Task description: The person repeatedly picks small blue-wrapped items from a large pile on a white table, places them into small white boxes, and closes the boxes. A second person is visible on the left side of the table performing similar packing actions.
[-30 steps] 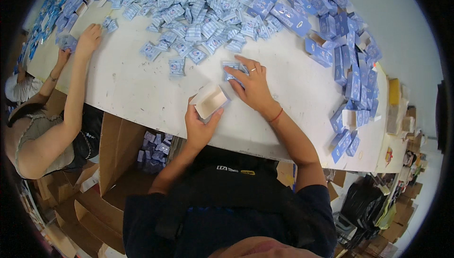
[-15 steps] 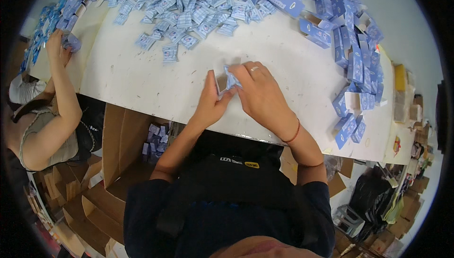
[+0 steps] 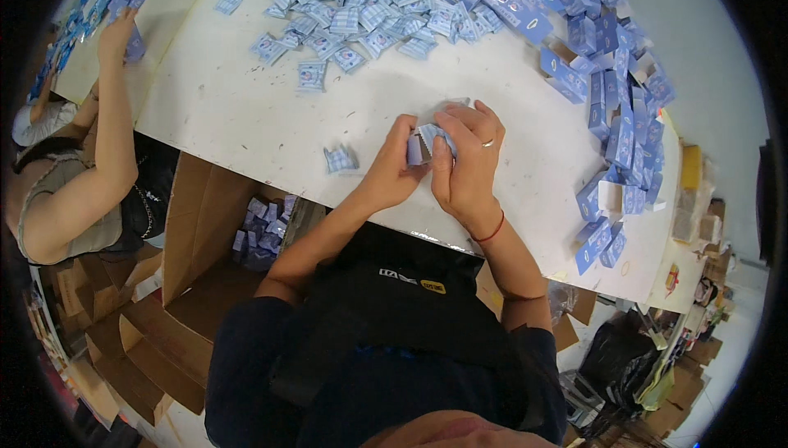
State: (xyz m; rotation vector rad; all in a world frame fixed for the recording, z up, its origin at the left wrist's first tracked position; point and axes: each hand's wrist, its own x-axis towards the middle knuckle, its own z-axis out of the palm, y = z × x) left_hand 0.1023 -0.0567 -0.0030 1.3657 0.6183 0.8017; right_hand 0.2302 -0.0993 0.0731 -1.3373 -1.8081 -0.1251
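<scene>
Dark short sleeves (image 3: pixel 535 362); black front panel (image 3: pixel 410 321), yellow patch (image 3: pixel 432 287); red bracelet (image 3: pixel 491 229); silver ring (image 3: pixel 487 144).

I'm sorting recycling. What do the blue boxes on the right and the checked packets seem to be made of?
Blue boxes: probably thin printed card, smooth, with crisp folds and pale insides. Checked packets: likely plastic film, slightly shiny, puffy and wrinkled.

On the left, a person (image 3: pixel 86 214) in a sleeveless top reaches out one arm. A big brown box (image 3: pixel 193 234) stands open nearby, with more brown boxes (image 3: pixel 160 358) lower down. On the right are a shiny black plastic bag (image 3: pixel 617 353), a yellow box (image 3: pixel 690 169) and a pale wall (image 3: pixel 706 45).
</scene>
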